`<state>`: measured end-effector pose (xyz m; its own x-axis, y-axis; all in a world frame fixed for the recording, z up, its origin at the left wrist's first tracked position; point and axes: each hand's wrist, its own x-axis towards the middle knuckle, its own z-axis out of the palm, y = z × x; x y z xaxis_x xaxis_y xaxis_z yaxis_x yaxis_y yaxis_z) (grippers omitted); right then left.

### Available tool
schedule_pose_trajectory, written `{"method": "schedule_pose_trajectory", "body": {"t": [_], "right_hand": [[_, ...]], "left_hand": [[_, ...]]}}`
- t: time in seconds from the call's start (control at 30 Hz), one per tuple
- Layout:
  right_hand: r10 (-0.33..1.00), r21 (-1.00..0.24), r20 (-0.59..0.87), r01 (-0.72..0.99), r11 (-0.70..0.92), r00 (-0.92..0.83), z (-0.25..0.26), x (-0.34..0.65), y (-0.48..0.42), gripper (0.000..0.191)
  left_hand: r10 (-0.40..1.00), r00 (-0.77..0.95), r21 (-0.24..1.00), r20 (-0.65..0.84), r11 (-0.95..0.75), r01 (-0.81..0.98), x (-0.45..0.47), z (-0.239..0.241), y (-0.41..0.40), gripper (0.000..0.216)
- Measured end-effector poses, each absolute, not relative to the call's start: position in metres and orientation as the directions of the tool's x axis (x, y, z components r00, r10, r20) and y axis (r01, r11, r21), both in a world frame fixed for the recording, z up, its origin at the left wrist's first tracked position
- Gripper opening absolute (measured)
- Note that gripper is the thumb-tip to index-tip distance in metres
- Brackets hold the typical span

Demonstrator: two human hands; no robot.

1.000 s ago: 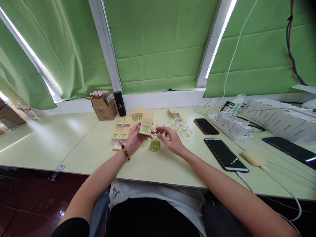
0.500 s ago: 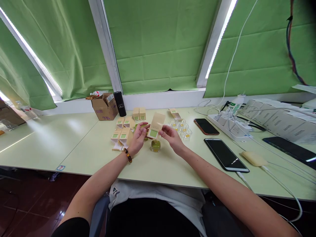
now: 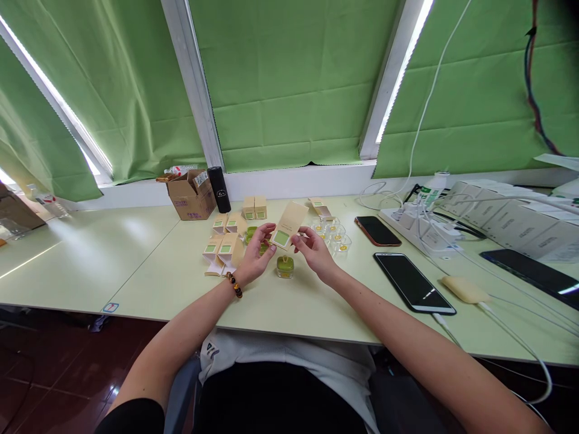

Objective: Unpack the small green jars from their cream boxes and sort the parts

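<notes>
The left hand (image 3: pixel 256 254) and right hand (image 3: pixel 314 253) pinch the beige carton (image 3: pixel 289 222) from either side above the tabletop (image 3: pixel 298 307), its long axis slanting from near left to far right, the green-lidded jar (image 3: pixel 284 267) standing just nearer, between them.

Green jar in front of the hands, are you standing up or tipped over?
Standing up: the green jar rests on its clear base, with its green top uppermost.
</notes>
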<state>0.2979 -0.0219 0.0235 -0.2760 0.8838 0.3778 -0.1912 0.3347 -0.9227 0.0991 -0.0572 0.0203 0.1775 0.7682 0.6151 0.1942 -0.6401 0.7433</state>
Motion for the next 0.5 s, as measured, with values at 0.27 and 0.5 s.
{"method": "schedule_pose_trajectory", "body": {"t": [0.27,0.5], "right_hand": [[0.867,-0.918,0.396,-0.163,0.362,-0.304,0.0222,0.2977,-0.0225,0.065],[0.854,-0.903,0.428,-0.111,0.414,-0.296,0.0185,0.297,-0.0209,0.068]], "left_hand": [[0.81,0.225,0.828,0.541,-0.56,0.023,0.1019,0.0249,-0.06,0.054],[0.837,0.205,0.861,0.508,-0.499,-0.094,0.1044,0.0272,-0.0607,0.053]]}}
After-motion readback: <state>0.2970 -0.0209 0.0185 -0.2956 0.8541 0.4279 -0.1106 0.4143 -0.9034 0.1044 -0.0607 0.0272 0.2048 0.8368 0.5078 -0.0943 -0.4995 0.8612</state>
